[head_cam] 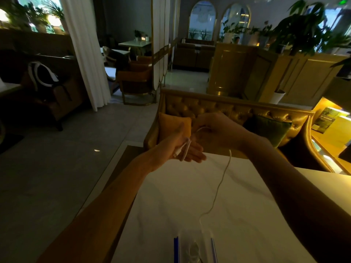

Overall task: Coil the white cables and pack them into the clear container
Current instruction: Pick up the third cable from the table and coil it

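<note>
Left hand (182,149) flat, fingers straight, white cable (219,187) looped across palm. Right hand (214,130) curled, pinching same cable; slack trails down over table (266,215) toward clear container (176,249) at near edge.

- Centre frame: left hand (182,149), fingers straight, white cable (221,179) looped round it.
- Right hand (216,130) pinches the cable.
- Cable trails down to clear container (177,247), bottom centre.
</note>
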